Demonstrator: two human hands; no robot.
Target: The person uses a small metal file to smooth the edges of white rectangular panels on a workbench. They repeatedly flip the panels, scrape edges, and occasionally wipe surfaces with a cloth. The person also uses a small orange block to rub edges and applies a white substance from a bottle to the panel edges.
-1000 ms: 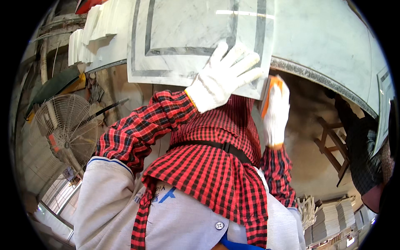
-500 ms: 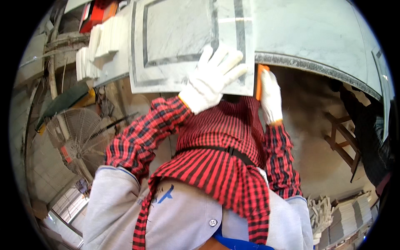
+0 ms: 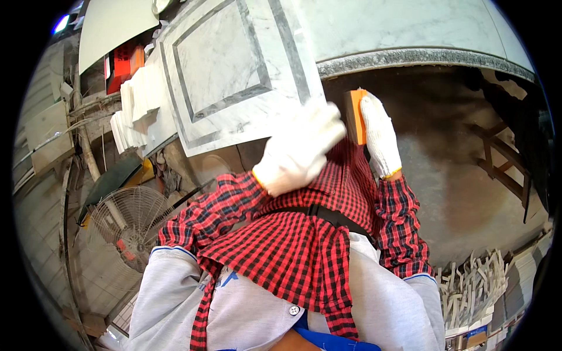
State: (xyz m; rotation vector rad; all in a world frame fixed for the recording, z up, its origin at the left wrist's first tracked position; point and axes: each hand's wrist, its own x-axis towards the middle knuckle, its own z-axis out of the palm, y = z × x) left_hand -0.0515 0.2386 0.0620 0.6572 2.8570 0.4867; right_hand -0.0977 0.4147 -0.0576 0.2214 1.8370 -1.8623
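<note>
My left hand [image 3: 300,149], in a white knit glove, hovers by the near right corner of a marble panel [image 3: 225,130]. Its fingers are stretched out and blurred by motion, and it holds nothing. The panel is white with grey veins and dark grey inlaid bands forming nested frames. It lies tilted in view on the worktop, its near edge overhanging towards me. To the right of the panel, my right hand [image 3: 381,136], gloved the same way, grips an orange block [image 3: 358,117] with a darker left side. That block is held upright beside my red-and-black checked apron.
A pale worktop [image 3: 404,26] with a rough grey edge runs along the far right. White strips [image 3: 137,108] are stacked left of the panel, near a red box [image 3: 121,67]. A fan [image 3: 126,228] stands lower left. At right are a wooden stool [image 3: 503,158] and a pile of strips [image 3: 474,286].
My left hand has come off the panel's surface towards me. The panel now appears turned and further left, as the whole view has shifted. More of the block in my right hand shows.
</note>
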